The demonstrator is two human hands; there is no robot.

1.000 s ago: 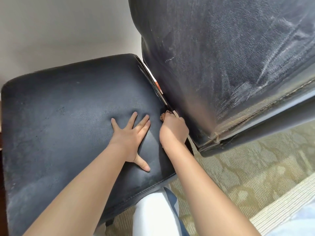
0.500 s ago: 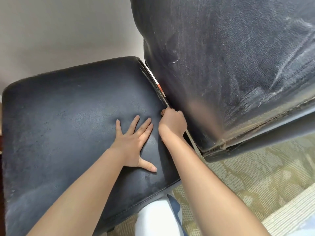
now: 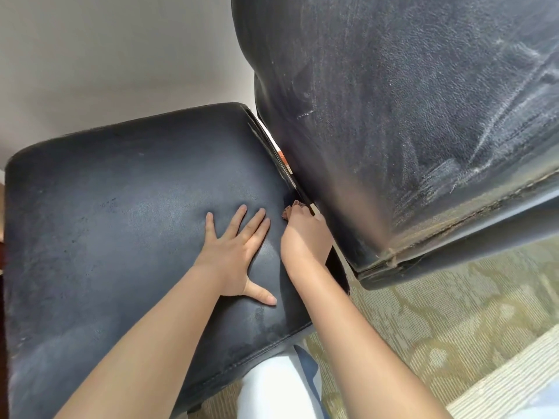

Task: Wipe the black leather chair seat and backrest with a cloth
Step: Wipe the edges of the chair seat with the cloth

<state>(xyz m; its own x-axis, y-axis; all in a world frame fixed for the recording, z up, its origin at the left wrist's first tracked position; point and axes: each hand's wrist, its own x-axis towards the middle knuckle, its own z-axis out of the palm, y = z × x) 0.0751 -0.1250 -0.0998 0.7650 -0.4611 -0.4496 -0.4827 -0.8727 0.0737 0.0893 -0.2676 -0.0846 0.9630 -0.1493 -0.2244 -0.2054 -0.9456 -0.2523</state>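
Currently the brown cloth is being gripped in the curled right hand and worked into the crevice between seat and backrest; the left hand, fingers spread, is being pressed flat on the seat. Short, firm strokes along the seam are being called for.

Both forearms bare, reaching forward and down. Left hand palm-down and flat, four fingers straight and slightly spread, thumb splayed out to the right, wrist roughly in line with the forearm. Right hand just right of it, near but apart, back of hand up, fingers curled under into a closed grip; fingertips hidden.
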